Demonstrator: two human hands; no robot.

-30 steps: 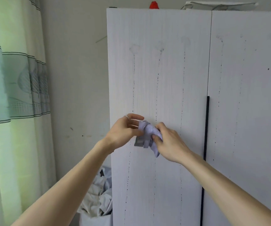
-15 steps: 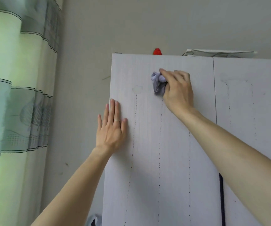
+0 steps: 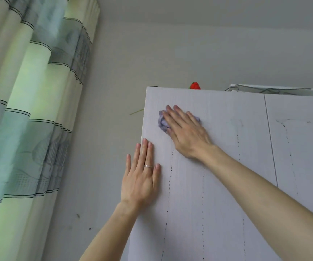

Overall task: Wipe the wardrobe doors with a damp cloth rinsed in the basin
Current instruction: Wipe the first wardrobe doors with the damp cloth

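Observation:
The white wardrobe has a left door [image 3: 217,185] and a right door [image 3: 302,147], both streaked with vertical lines of dark drip marks. Near the left door's top left corner my right hand [image 3: 185,130] presses a bunched lilac cloth [image 3: 162,122] flat against the panel, fingers straight. Most of the cloth is hidden under that hand. Lower down, by the door's left edge, my left hand [image 3: 141,176] lies flat on the door with straight fingers and a ring on one finger. The basin is out of view.
A striped green and cream curtain [image 3: 29,110] hangs at the left, with a bare wall [image 3: 114,129] between it and the wardrobe. On the wardrobe's top stand a small red object [image 3: 195,86] and a flat white thing with wires [image 3: 270,89].
My right hand has slid the cloth leftward along the top of the left door and its fingers have flattened. My left hand stays flat on the door. The view has tilted further upward.

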